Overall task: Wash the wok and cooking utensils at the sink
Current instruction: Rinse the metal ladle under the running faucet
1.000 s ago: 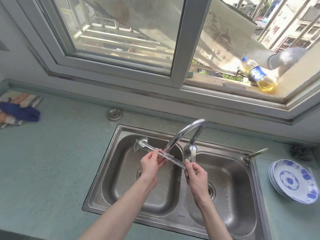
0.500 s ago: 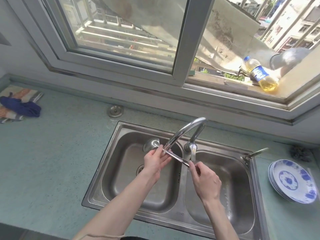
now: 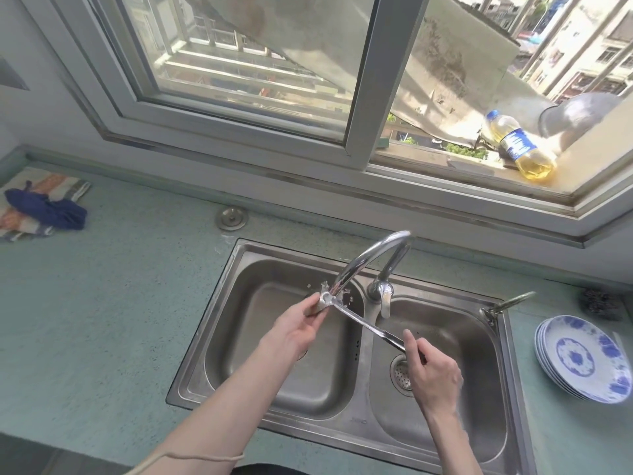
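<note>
both hands gripping the ladle (image 3: 370,325) under the faucet (image 3: 363,262): left hand (image 3: 294,332) pinches the bowl end, right hand (image 3: 433,371) clenches the handle

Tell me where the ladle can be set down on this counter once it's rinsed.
Widest bare patch: the counter left of the sink, between the folded cloths at the far left and the round metal cap. Right of the sink is crowded: stacked blue-and-white plates and a dark scrubber fill the narrow strip. Both basins hold no dishes.
</note>
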The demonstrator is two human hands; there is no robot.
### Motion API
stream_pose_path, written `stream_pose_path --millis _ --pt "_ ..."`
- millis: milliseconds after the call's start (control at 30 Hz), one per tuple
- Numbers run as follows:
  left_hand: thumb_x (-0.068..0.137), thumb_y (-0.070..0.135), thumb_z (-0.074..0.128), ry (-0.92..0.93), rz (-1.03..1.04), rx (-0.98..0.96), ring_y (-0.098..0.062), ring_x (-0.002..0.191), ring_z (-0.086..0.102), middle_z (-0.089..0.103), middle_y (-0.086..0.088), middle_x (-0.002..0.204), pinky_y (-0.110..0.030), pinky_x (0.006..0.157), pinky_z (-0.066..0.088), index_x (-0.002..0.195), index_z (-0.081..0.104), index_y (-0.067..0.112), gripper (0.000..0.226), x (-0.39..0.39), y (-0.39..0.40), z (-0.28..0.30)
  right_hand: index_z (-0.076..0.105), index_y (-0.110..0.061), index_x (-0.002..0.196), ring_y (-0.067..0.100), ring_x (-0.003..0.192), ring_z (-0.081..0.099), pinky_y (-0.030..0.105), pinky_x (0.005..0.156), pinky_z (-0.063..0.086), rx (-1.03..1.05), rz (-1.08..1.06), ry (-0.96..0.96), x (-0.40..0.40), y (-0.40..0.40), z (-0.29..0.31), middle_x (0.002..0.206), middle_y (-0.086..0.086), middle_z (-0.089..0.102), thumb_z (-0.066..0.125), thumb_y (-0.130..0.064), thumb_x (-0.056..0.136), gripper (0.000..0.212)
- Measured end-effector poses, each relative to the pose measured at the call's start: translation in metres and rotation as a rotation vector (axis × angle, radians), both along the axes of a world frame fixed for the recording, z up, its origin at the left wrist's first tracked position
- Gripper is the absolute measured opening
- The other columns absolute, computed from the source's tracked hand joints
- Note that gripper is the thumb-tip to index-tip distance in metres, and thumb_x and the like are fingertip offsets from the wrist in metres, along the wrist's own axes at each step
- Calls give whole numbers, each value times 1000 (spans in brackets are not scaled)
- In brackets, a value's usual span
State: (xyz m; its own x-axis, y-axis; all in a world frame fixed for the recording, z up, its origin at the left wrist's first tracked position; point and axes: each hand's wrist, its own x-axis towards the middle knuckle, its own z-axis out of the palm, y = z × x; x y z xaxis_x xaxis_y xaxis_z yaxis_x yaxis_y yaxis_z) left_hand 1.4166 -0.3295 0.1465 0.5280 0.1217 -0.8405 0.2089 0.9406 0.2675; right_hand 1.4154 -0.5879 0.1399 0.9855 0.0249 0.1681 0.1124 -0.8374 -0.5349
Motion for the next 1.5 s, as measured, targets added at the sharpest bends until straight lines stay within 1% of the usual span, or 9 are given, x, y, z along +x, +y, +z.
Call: stream_pose_path --millis 100,200,333,433,533,967,1267,1400,1500 --pt "93 18 75 62 3 9 -22 69 73 73 -12 66 -36 64 64 87 67 4 17 -1 -1 -2 44 -11 59 31 50 50 37 49 44 -35 4 23 3 -8 -1 49 -1 50 38 -65 97 66" --pt "102 29 63 48 60 42 -15 52 69 63 -3 56 -37 59 62 79 60 12 29 -1 0 -7 44 -13 60 35 51 54 37 48 46 -127 46 49 7 -3 -2 48 -4 48 30 -68 97 67" --pt "108 10 46 53 -8 153 -28 67 67 62 -18 78 -37 53 61 84 56 5 27 -2 10 -13 40 -14 56 32 47 44 35 48 42 -118 29 29 13 6 1 44 -5 39 37 -67 95 66" --pt "103 14 39 28 -266 585 -31 83 64 58 -18 85 -45 87 59 77 50 7 29 -2 6 -15 42 -11 53 35 48 52 36 49 46 -84 -39 14 16 9 2 44 2 48 40 -68 93 69" --pt "101 53 47 -56 -538 995 -19 124 58 65 -4 131 -43 116 41 132 60 10 54 -7 -6 -14 36 -17 50 34 48 53 34 49 45 -94 -73 18 18 12 5 44 3 47 41 -67 92 66" --pt "109 25 37 -78 -729 1989 -26 146 43 56 -9 148 -42 124 30 138 61 7 41 -19 -26 -35 49 -6 53 33 45 44 30 50 29 -105 -74 -2 5 21 5 42 4 42 44 -67 92 73" --pt "100 15 51 2 -691 2009 -26 133 53 63 -6 136 -44 117 38 137 59 7 38 -2 -35 -22 43 -8 53 29 46 38 29 52 23 -7 -136 47 -1 35 10 43 -1 31 42 -71 93 74" --pt "103 35 45 125 -657 1615 -25 114 58 67 0 121 -41 103 43 116 69 22 31 8 -17 -13 40 -11 51 26 45 40 31 48 27 56 -134 87 -4 31 7 42 1 33 43 -73 91 74" --pt "80 59 53 291 -618 1138 -27 105 64 70 0 105 -40 95 52 102 72 23 46 18 3 -14 35 -15 50 24 47 39 34 52 37 92 -134 115 -6 32 4 43 2 34 43 -75 90 73"
